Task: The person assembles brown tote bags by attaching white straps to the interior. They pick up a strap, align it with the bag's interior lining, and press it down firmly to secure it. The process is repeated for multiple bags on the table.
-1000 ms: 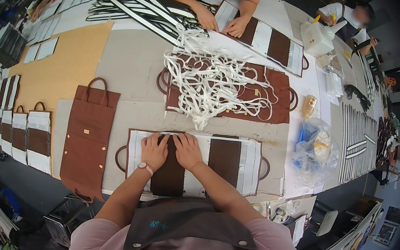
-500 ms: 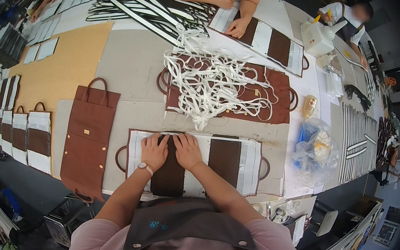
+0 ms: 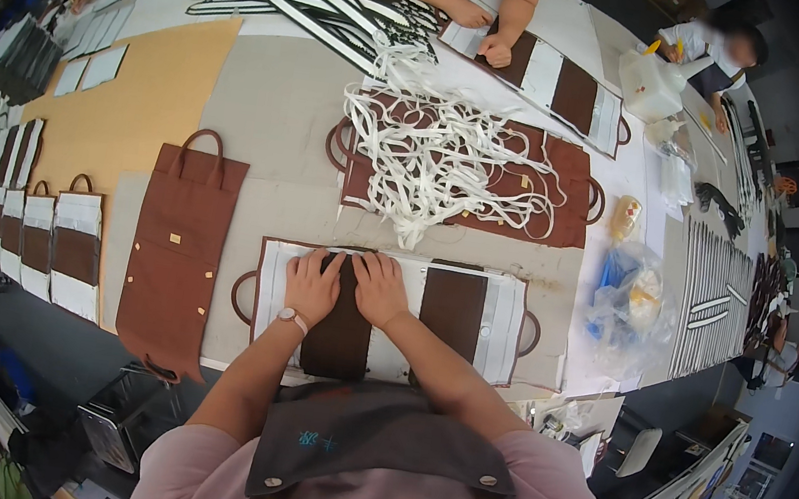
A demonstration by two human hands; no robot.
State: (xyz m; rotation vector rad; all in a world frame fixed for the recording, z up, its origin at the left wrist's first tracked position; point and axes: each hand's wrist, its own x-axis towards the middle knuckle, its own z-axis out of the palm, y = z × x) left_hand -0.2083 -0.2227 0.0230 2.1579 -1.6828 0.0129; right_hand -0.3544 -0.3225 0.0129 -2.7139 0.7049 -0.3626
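A flat bag panel (image 3: pixel 395 335) with white and dark brown bands and a brown handle at each end lies in front of me. My left hand (image 3: pixel 313 287) rests near its far edge, partly on the left dark brown band (image 3: pixel 337 342), fingers extended and pressed down. Close beside it, my right hand (image 3: pixel 378 290) lies on the same band's other side, fingers also stretched toward the far edge. Both hands are open, palms down, and touch the panel. What lies directly under the fingertips is hidden.
Beyond the panel, a tangle of white tape (image 3: pixel 432 158) covers a reddish-brown bag piece (image 3: pixel 567 206). Another brown bag piece (image 3: pixel 178 261) lies left. A plastic bag (image 3: pixel 633 301) sits right. Across the table, a person in red leans over a similar panel (image 3: pixel 543 77).
My hands stay at the panel's far edge, with the fingers shifted slightly. The whole view has tilted a little. Across the table, the person's hand has moved and closed.
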